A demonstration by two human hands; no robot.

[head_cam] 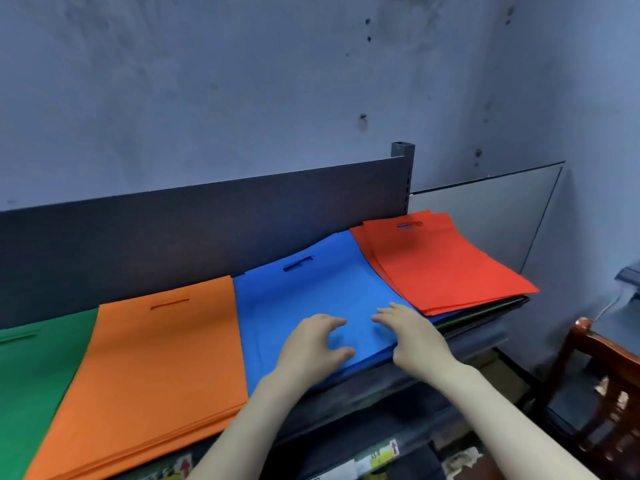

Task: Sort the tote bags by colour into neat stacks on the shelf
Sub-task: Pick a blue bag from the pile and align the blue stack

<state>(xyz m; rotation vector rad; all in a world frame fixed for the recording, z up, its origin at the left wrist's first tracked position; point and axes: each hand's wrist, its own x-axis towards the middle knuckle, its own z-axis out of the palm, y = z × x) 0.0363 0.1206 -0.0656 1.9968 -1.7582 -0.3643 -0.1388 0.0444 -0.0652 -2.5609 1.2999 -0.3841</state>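
Note:
Four stacks of flat tote bags lie side by side on the dark shelf [398,379]: green [31,372] at the far left, then orange [152,362], blue [304,299] and red [440,261] at the right. The red stack overlaps the blue stack's right edge. My left hand [311,348] rests on the front part of the blue stack with its fingers arched, fingertips and thumb touching the fabric. My right hand [412,334] lies beside it on the blue stack's front right corner, fingers stretched forward toward the red stack's edge.
A dark back panel [194,230] with a metal upright [403,157] rises behind the bags. A grey board [485,220] leans on the wall at right. A wooden chair [609,386] stands at lower right. Lower shelves hold packaged goods [377,459].

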